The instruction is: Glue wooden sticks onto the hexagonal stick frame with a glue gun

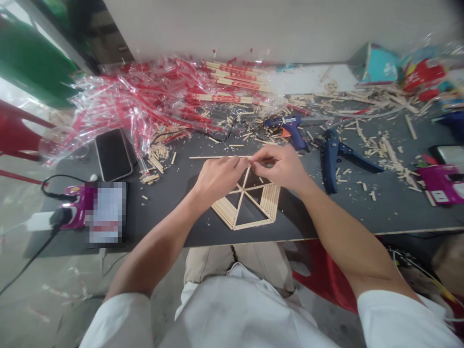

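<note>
A hexagonal frame of thin wooden sticks [253, 224] lies flat on the dark table, with spokes meeting at its centre and stick rows filling some outer sections. Over its far edge, my left hand [223, 176] and my right hand [277, 164] meet, fingertips nearly touching. A long thin wooden stick [203, 157] runs leftward from under my fingers. My left fingers press together on this stick. My right thumb and index finger pinch at its right end, where the fingers hide the details. Behind my right hand lies a blue glue gun [297, 135] with an orange trigger.
Blue cutters [331, 159] lie open to the right, among scattered stick pieces. Red-and-clear plastic wrappers [145, 96] and wrapped stick bundles [235, 79] heap at the back. On the left are a dark phone [114, 154], a pixelated device [107, 212] and a purple power strip [78, 205].
</note>
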The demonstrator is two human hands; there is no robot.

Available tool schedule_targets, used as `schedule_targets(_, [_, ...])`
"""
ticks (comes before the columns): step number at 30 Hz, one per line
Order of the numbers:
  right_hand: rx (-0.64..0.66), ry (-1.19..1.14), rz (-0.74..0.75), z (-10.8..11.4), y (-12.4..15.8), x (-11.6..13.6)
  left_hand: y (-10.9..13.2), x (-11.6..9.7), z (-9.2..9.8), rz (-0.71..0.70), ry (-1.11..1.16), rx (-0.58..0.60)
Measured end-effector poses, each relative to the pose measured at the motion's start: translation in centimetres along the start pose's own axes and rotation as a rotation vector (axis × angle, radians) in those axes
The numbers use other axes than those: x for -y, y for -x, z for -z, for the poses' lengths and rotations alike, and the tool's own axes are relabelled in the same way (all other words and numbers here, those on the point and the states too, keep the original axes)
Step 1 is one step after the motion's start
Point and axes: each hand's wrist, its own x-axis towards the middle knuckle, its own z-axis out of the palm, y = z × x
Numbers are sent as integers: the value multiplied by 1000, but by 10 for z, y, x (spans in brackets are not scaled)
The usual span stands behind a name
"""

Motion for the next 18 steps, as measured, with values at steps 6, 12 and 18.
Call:
schedule_targets(6, [-39,54,26,-5,0,2,1,-2,-2,30,9,-41])
schedule_targets(12, [-26,36,24,-6,-1,-1,2,-1,-4,53,21,-60])
schedule_targets(18, [-22,81,121,-4,-3,-1,1,1,-2,27,-7,-117])
